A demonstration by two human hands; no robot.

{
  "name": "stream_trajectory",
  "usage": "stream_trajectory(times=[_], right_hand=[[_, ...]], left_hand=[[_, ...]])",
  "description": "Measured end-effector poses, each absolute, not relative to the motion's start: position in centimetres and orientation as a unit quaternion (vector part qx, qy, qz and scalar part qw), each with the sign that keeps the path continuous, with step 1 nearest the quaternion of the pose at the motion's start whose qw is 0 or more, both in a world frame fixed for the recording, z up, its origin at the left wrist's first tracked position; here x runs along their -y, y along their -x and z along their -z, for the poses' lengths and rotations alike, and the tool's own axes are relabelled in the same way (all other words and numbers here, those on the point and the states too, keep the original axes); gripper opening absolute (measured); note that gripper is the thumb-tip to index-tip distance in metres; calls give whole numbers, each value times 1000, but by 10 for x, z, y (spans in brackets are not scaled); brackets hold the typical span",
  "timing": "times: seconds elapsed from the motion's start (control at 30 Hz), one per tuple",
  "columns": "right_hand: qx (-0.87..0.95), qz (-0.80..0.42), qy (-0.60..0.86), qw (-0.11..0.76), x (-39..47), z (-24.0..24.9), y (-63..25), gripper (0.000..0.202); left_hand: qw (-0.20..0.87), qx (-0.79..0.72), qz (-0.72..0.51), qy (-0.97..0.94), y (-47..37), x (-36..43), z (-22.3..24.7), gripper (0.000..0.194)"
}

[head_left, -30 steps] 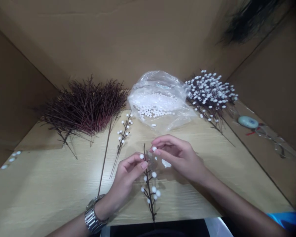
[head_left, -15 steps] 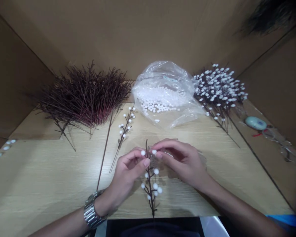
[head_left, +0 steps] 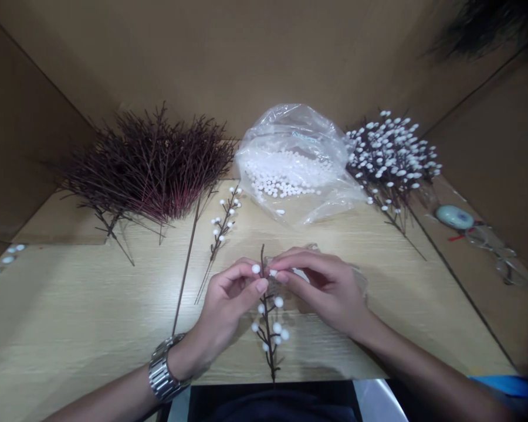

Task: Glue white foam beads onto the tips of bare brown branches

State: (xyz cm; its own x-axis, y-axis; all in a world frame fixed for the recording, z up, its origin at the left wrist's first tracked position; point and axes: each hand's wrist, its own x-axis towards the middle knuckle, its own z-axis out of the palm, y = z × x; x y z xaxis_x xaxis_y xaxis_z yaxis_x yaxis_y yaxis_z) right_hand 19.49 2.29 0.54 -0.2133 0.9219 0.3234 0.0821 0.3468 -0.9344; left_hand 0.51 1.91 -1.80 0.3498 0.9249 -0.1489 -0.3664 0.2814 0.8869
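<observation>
My left hand (head_left: pixel 233 296) is closed on a dark brown artificial twig (head_left: pixel 268 328), pinching it near its upper end between thumb and forefinger. Several white berries sit on the twig's side branches, and one of them shows by my left fingertips. My right hand (head_left: pixel 323 281) pinches a white berry (head_left: pixel 273 274) between thumb and forefinger, right beside the twig's stem. Whether that berry touches a branch tip is hidden by the fingers. Under my right hand lies a small piece of clear plastic (head_left: pixel 358 281), mostly covered, with some white showing.
A big heap of bare brown twigs (head_left: pixel 154 164) lies at the back left. Beside it are a finished-looking berry twig (head_left: pixel 222 225) and a clear bag of white berries (head_left: pixel 290 176). Berried twigs (head_left: pixel 391 152) are piled back right, near a pale green oval object (head_left: pixel 454 217). Loose berries (head_left: pixel 9 259) lie far left.
The berry in my right fingers has shifted slightly left, closer to the stem. My left hand keeps its pinch on the twig. The whole view has tilted slightly.
</observation>
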Motion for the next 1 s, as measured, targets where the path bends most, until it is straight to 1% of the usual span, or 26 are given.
stream_trajectory(times=[0.17, 0.4, 0.57, 0.7, 0.83, 1.0], right_hand=[[684, -378, 374, 500, -21, -6, -194, 29], [694, -357, 374, 501, -21, -4, -192, 25], [692, -362, 376, 500, -22, -3, -192, 26], [693, -363, 374, 498, -22, -3, -192, 30], [691, -367, 377, 495, -22, -4, -192, 34], [682, -382, 385, 490, -21, 0, -192, 33]], left_hand=[[723, -346, -438, -406, -4, -18, 17, 6], [728, -342, -436, -404, -5, -18, 16, 6], [727, -344, -433, -407, -6, -20, 14, 7], [722, -350, -434, -409, -7, -21, 15, 8], [719, -360, -437, -402, -8, -22, 15, 6], [726, -364, -431, -393, -8, -20, 17, 7]])
